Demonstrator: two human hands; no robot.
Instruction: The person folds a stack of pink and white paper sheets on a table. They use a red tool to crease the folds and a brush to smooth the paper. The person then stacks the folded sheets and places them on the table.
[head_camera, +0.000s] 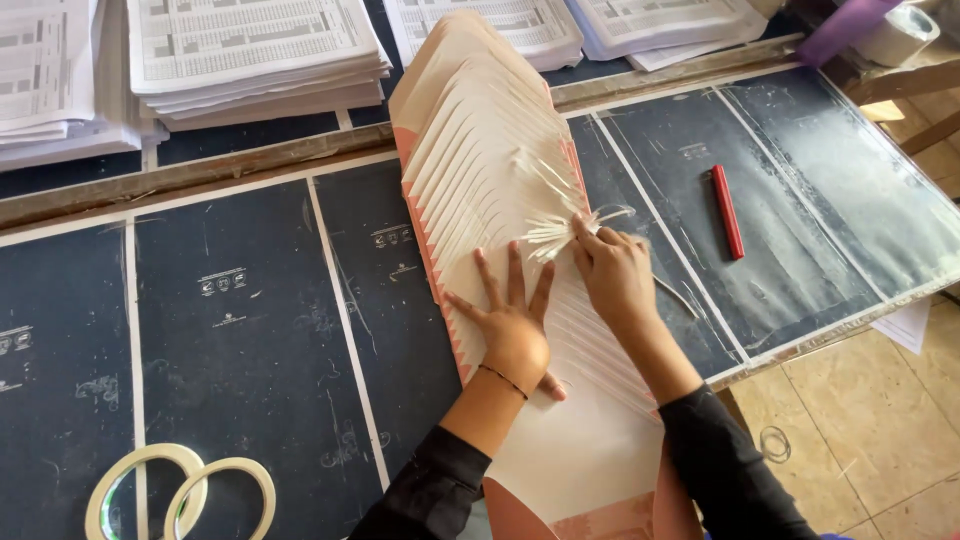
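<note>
Fanned stack of pink-edged paper sheets (490, 190) runs off the bottom edge. Left hand (512, 330) lies flat on it, fingers spread. Right hand (612, 272) pinches thin white strips (555, 232); fingertip contact partly obscured

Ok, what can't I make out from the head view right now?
- Right hand fingertips: blurred among the white strips, so the grip is unclear.
- Fanned envelopes: the near end is cut off by the bottom edge and hidden by both sleeves.
- Tape rolls: clipped by the bottom edge.
- Left hand: what lies under its palm.
</note>
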